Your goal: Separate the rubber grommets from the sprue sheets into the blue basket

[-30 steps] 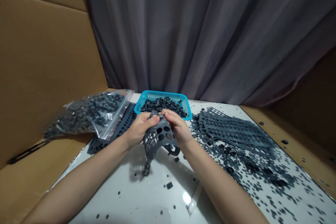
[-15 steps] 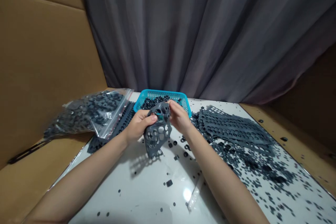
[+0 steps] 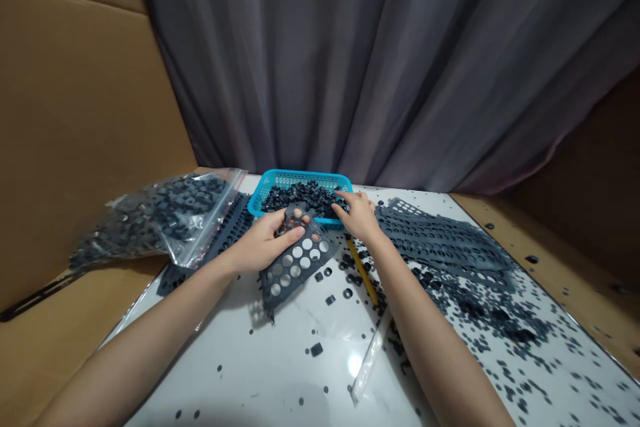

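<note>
Nearest, the white desk (image 3: pixel 240 380) carries scattered dark discs (image 3: pixel 220 367), a small dark block (image 3: pixel 317 349) and, beside the right forearm, a clear plastic strip (image 3: pixel 369 361). Just beyond, a slim yellow strip (image 3: pixel 363 272) slants near a few loose black pieces (image 3: pixel 347 293). The left hand (image 3: pixel 265 240) is closed on the upper end of a grey perforated sheet (image 3: pixel 295 267), thumb flat on the near face, the other fingers behind and partly showing through the round holes; the sheet hangs tilted in front of the basket's near edge. To the right lie a heap of punched sheets (image 3: pixel 443 240) and a spread of dark scraps (image 3: pixel 480 307); to the left, a zip bag (image 3: pixel 170 220) full of grey pieces rests against more perforated sheets (image 3: pixel 233 230). Farther out, the right hand (image 3: pixel 355 213) reaches over the right end of the blue basket (image 3: pixel 305 174), thumb and forefinger parted, tips at the small black parts (image 3: pixel 303 197) inside; whether they touch any, I cannot tell. A grey curtain (image 3: pixel 310 67) hangs behind.
</note>
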{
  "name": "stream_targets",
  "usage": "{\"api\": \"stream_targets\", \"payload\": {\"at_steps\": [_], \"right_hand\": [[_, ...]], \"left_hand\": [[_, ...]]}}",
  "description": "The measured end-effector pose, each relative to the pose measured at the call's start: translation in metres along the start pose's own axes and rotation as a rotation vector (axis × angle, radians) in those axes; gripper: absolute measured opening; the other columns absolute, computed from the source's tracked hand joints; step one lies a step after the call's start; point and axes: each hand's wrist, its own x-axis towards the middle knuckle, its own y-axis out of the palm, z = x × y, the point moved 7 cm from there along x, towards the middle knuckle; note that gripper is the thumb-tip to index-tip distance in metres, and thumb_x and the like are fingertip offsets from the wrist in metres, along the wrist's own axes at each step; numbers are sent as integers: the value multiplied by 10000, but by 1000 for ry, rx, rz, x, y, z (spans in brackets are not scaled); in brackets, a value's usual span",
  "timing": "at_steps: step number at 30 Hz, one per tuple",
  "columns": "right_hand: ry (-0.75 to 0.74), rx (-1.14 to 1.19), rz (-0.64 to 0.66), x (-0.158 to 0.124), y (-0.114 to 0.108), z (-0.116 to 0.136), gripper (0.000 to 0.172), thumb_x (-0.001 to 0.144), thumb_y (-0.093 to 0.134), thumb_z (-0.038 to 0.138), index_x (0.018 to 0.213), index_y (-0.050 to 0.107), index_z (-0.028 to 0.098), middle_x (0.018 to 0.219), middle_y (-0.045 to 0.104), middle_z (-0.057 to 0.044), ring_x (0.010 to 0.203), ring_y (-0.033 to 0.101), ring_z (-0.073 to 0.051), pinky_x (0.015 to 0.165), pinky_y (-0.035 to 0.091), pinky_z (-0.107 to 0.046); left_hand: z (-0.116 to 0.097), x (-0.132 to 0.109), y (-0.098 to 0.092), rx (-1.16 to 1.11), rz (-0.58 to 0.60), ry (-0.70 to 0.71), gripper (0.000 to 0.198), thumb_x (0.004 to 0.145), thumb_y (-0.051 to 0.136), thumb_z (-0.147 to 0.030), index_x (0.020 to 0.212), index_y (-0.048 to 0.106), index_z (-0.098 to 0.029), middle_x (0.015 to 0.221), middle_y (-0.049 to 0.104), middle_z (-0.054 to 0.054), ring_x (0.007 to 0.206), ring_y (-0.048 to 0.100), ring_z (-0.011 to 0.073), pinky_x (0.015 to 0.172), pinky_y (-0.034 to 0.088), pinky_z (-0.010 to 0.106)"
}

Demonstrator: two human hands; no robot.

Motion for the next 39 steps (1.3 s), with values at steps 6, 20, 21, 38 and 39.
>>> {"api": "stream_targets", "payload": {"at_steps": [6, 20, 21, 38, 39], "right_hand": [[-481, 322, 159, -21, -44, 102, 199, 820, 551, 383, 814, 555, 184, 783, 593, -24, 742, 529, -159, 705, 399, -291], [-618, 323, 283, -45, -40, 144, 283, 889, 467, 292, 634, 470, 169, 603, 458, 18, 578, 400, -103, 604, 305, -252], [-585, 408, 286, -45, -38, 143, 283, 886, 471, 292, 631, 473, 171, 609, 452, 18, 581, 396, -103, 593, 305, -248], [119, 1480, 161, -34, 24, 103, 393, 782, 518, 469, 624, 262, 215, 598, 241, 39, 510, 258, -118, 530, 356, -252], [86, 1486, 127, -30, 20, 98, 393, 828, 460, 454, 621, 226, 216, 583, 203, 44, 491, 217, -121, 516, 346, -254]], "left_hand": [[-14, -3, -3, 157, 16, 106, 215, 850, 491, -325, 972, 555, -160, 885, 672, 52, 827, 593, 191, 754, 447, 290], [-8, -2, -7, -117, 12, -84, 405, 809, 497, -478, 622, 582, -129, 583, 560, 6, 573, 496, 123, 567, 382, 230], [-5, -2, -4, -221, -19, -116, 413, 799, 510, -494, 615, 574, -130, 559, 548, 0, 537, 482, 111, 537, 375, 222], [22, -7, -3, -817, -507, -205, 376, 584, 726, -475, 644, 524, -164, 521, 536, -55, 459, 492, 89, 480, 403, 218], [22, -8, -6, -815, -532, -200, 385, 583, 721, -491, 643, 523, -166, 517, 532, -55, 462, 494, 92, 484, 407, 221]]}}
